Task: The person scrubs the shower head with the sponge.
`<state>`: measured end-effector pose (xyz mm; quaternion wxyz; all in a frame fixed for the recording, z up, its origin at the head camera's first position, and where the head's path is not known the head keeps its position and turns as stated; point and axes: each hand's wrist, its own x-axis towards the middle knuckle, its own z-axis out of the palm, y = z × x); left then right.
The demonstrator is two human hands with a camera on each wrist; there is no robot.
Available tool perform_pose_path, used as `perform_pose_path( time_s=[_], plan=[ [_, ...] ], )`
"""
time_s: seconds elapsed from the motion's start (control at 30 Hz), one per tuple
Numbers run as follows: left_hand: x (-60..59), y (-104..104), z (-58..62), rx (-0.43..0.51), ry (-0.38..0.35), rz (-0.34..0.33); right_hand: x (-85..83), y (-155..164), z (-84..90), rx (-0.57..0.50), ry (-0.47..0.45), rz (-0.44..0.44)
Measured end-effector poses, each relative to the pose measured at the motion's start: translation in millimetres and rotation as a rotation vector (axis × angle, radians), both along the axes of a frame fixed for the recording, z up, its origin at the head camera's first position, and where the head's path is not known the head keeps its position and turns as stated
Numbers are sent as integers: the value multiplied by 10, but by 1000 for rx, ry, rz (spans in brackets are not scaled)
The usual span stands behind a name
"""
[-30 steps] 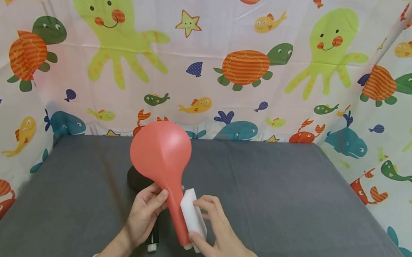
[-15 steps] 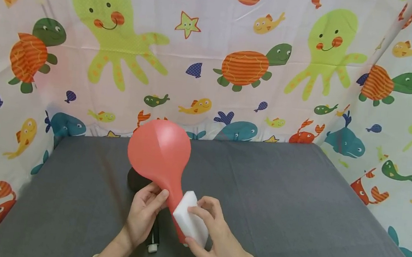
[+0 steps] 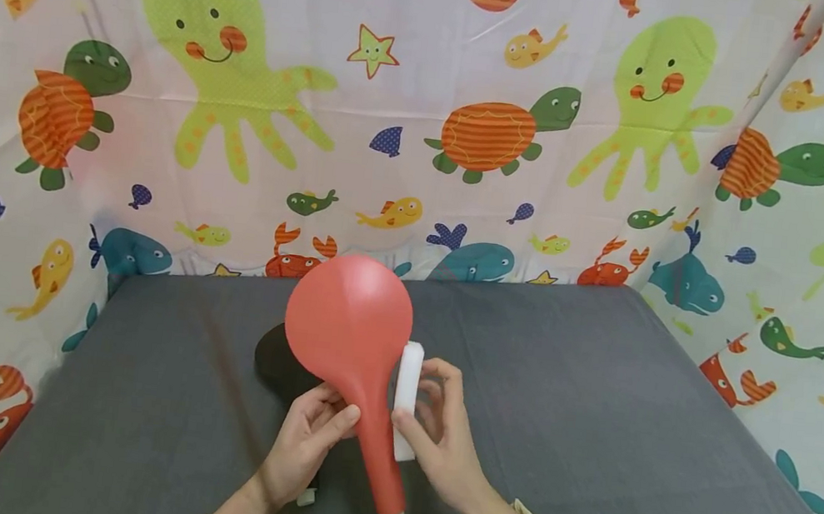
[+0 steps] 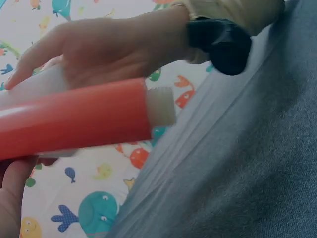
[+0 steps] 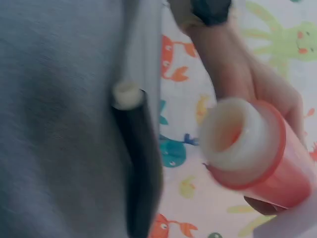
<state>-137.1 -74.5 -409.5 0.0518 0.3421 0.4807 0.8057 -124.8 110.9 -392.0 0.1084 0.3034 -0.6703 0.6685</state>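
Note:
A smooth red round-headed object with a long handle (image 3: 356,318) stands tilted over the table, a pale, hollow plug at its lower end. My left hand (image 3: 313,439) grips its neck, the thumb in front. My right hand (image 3: 448,445) holds a white sponge (image 3: 406,399) between thumb and fingers, edge-on along the right side of the handle. In the left wrist view the red handle (image 4: 84,119) partly covers the sponge (image 4: 39,89). The right wrist view shows the open pale end (image 5: 228,134) of the red object close up.
A black round-headed object (image 3: 280,360) of similar form lies on the grey cloth-covered table (image 3: 555,406) behind my left hand. Its dark handle (image 5: 138,158) ends in a pale plug. A sea-animal curtain (image 3: 417,65) hangs at the back and sides.
The red object has shifted right and stands more upright. The sponge has moved from across the lower handle up to its right side and turned edge-on.

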Motion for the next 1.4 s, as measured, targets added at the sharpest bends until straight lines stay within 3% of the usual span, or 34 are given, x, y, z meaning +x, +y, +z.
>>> perform_pose_path(
  time_s=[0.17, 0.47, 0.6, 0.73, 0.93, 1.03, 1.2, 1.4],
  plan=[
    [27, 43, -9, 2, 16, -24, -68, 42, 86, -53, -7, -36],
    [-32, -36, 56, 30, 17, -18, 127, 170, -61, 166, 76, 108],
    [-40, -42, 66, 55, 20, -17, 187, 227, -104, 205, 71, 128],
    [-13, 20, 36, 60, 2, -52, 140, 196, -83, 161, 86, 58],
    [48, 130, -24, 32, 1, -86, -22, 139, 15, -38, 26, -77],
    [61, 150, -42, 17, -1, -96, -94, 154, 51, -65, 22, -121],
    [38, 122, -50, 44, -35, -82, -21, 185, -15, 55, 54, -71],
    [5, 30, -46, 45, -165, 11, 216, 195, -167, 226, 48, 58]
  ],
)
